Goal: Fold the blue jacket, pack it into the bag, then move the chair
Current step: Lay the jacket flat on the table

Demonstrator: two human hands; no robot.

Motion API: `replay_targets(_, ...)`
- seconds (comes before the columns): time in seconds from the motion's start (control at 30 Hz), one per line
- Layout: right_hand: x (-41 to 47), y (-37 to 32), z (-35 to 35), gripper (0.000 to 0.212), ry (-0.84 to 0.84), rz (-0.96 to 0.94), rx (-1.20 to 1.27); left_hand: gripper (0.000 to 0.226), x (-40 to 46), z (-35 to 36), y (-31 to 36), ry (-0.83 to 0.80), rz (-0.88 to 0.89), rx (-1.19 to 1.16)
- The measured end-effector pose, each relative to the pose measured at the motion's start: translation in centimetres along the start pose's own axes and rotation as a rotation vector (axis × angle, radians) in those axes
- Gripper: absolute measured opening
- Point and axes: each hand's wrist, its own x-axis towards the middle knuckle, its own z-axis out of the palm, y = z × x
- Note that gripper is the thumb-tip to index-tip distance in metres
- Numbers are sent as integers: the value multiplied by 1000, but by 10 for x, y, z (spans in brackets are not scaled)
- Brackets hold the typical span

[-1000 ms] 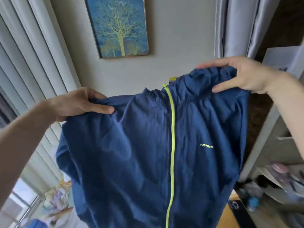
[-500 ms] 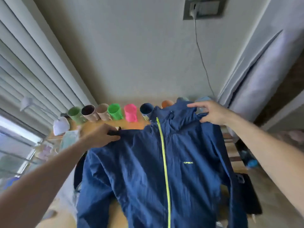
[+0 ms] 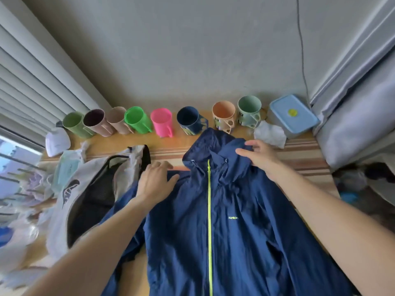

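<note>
Now the blue jacket (image 3: 226,221) is lying front-up on the wooden table (image 3: 299,146), its yellow-green zipper (image 3: 209,210) running straight down the middle and its hood (image 3: 211,144) pointing toward the row of cups. The left hand (image 3: 156,182) is pressing flat on the jacket's shoulder, fingers (image 3: 162,167) spread apart, fabric under the palm and nothing pinched. The right hand (image 3: 258,155) is sitting at the other side of the hood, thumb and fingertips (image 3: 252,144) closing on a fold of collar fabric. Left of the jacket, touching its sleeve, the grey bag (image 3: 85,195) is gaping open, dark lining showing. Beyond the hood, the navy cup (image 3: 189,120) and the pink cup (image 3: 162,121) are standing against the wall. Right of the hood, a crumpled white cloth (image 3: 270,134) is lying by a blue lidded box (image 3: 292,115).
</note>
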Motion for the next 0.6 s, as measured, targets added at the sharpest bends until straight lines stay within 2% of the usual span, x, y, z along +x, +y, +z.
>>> replay_targets(0.07,18,7,8,67,54,104,135,48,13,20,15,-50,-57,-108)
replay_targets(0.13,38,12,13,67,42,206,313,52,29,36,29,-114,-178,-264)
replay_targets(0.2,48,10,17,55,-22,316,386,59,52,48,38,-138,-315,-510)
replay_targets(0.3,49,10,22,29,-122,392,358,74,89,65,40,-99,-500,-823)
replay_targets(0.33,49,12,22,27,-152,392,346,62,98,69,42,-90,-538,-903)
replay_targets(0.4,44,13,19,24,-181,365,332,19,105,68,49,-95,-566,-1078)
replay_targets(0.43,40,13,15,26,-169,317,329,5,104,65,52,-110,-566,-1157)
replay_targets(0.5,29,16,8,32,-63,99,265,17,96,53,48,-103,-519,-1279)
replay_targets(0.6,-1,21,-10,40,15,-368,108,21,66,26,29,-86,-293,-1368)
